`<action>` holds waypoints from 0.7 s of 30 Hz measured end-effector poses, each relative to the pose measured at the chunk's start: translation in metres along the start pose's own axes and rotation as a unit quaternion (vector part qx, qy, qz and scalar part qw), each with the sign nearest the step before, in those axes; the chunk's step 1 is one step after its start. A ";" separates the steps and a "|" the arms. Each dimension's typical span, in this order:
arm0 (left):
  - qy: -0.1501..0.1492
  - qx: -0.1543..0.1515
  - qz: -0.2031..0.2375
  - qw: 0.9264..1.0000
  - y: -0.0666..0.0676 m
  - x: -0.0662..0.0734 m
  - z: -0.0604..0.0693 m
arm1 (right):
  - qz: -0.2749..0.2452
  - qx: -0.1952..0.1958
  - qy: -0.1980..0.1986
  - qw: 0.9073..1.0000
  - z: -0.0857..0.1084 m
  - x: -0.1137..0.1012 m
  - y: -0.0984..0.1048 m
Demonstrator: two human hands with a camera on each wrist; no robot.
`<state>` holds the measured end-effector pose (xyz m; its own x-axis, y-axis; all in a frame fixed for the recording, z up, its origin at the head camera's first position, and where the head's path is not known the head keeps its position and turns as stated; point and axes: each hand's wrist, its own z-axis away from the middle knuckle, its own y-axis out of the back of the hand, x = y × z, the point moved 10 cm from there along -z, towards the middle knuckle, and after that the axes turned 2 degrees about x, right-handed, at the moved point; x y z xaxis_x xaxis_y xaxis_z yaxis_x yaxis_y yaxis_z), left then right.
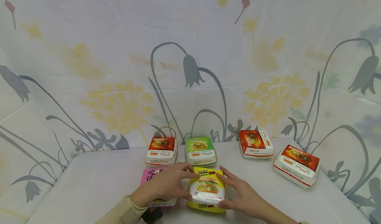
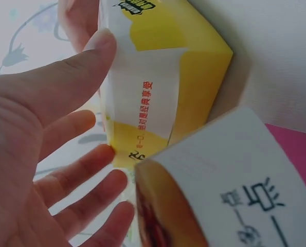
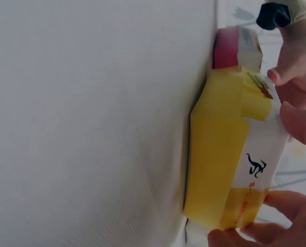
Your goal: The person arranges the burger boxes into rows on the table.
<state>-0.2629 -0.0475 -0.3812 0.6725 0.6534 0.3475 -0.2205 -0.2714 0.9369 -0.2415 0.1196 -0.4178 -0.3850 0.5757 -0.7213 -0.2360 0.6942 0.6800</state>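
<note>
A yellow and white burger box [image 1: 207, 189] with a burger picture lies on the table between both hands. My left hand [image 1: 168, 184] reaches over a pink burger box [image 1: 146, 176]. In the left wrist view its thumb [image 2: 99, 43] touches the yellow box's edge, and the other fingers are spread, one near the corner. On the opposite side, my right hand [image 1: 245, 197] holds the yellow box by its right side. In the right wrist view, the thumb is at the top edge and the fingers bend round the far end. Part of the pink box is hidden beneath the left hand.
Behind the yellow box stand a red burger box [image 1: 160, 151] and a green one [image 1: 200, 151], side by side. Two more red boxes are at the right, one farther back [image 1: 256, 144] and one nearer [image 1: 297, 165]. A flower-print cloth [image 1: 190, 101] hangs behind the white table [image 1: 98, 181].
</note>
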 end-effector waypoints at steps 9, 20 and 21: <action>-0.043 0.009 -0.015 0.999 0.002 0.004 0.005 | -0.025 -0.019 0.020 0.999 -0.010 -0.005 -0.003; -0.049 0.003 -0.017 0.999 0.001 0.005 0.011 | -0.033 -0.041 0.022 0.998 -0.016 -0.001 -0.009; -0.048 0.004 -0.017 0.999 0.001 0.005 0.012 | -0.031 -0.041 0.021 0.998 -0.016 0.000 -0.008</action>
<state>-0.2517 -0.0530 -0.3792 0.7441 0.5920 0.3097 -0.1913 -0.2553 0.9477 -0.2533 0.1068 -0.4213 -0.4039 0.5136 -0.7570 -0.3321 0.6888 0.6444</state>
